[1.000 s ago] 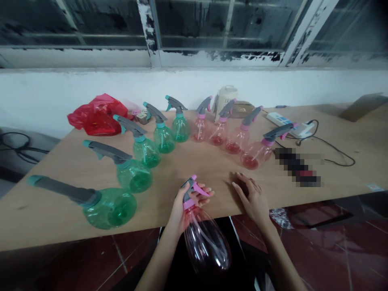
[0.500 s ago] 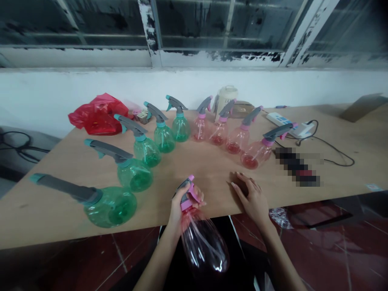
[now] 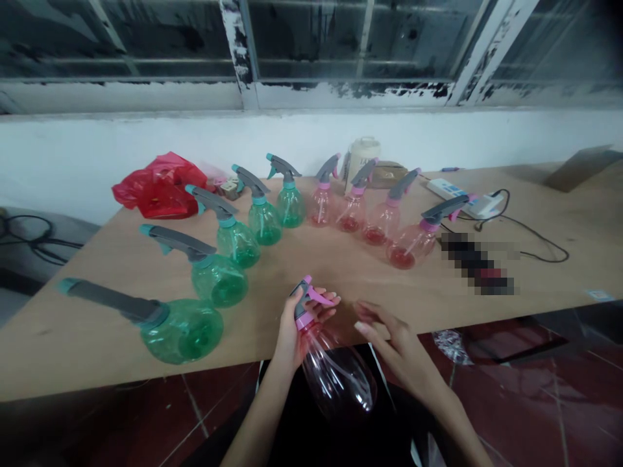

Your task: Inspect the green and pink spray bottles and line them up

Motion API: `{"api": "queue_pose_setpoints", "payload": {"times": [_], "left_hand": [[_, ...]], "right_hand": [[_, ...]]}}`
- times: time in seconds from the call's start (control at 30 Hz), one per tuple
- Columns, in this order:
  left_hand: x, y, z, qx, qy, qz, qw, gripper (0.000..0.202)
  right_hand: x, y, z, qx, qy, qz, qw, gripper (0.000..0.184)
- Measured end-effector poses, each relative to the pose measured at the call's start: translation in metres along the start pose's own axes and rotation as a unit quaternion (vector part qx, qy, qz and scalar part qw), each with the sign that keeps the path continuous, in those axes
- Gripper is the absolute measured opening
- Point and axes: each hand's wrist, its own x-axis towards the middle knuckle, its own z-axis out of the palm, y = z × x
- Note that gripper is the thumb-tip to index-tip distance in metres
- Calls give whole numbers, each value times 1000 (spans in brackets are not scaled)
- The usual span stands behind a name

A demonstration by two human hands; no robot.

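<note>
My left hand (image 3: 291,331) is wrapped round the neck of a pink spray bottle (image 3: 335,370), just under its grey and pink trigger head (image 3: 306,298), with the bottle's clear body hanging over the front edge of the wooden table (image 3: 341,272). My right hand (image 3: 392,337) hovers beside the bottle at the table edge, fingers stretched out and holding nothing. Several green spray bottles (image 3: 214,275) stand in an arc on the left, and several pink ones (image 3: 409,243) on the right.
A red plastic bag (image 3: 158,188) lies at the back left. A white jar (image 3: 363,152), a white power strip (image 3: 460,194) with a black cable (image 3: 530,233) and a blurred dark object (image 3: 479,269) sit at the back right. A window runs above the wall.
My right hand has lifted off the table and moved left toward the bottle. My left hand has tilted the bottle slightly and its fingers have shifted on the trigger.
</note>
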Motion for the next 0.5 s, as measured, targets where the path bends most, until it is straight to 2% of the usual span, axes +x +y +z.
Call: {"api": "queue_pose_setpoints", "payload": {"times": [0.1,0.33,0.43,0.5], "left_hand": [[2,0,-4,-23,-6,6,1000,34],[-3,-1,-2,-7,-7,38,999,38],[-5,-3,-1,1,-15,51,999,41],[-5,-4,-3,7,-44,56,997,46]], "right_hand": [[-13,-16,9,-44,-42,-3,998,58],[-20,-43,20,-130,-108,-8,986,102],[-18,-54,24,-173,-147,12,974,110],[-17,-57,25,-187,-154,20,970,107]]}}
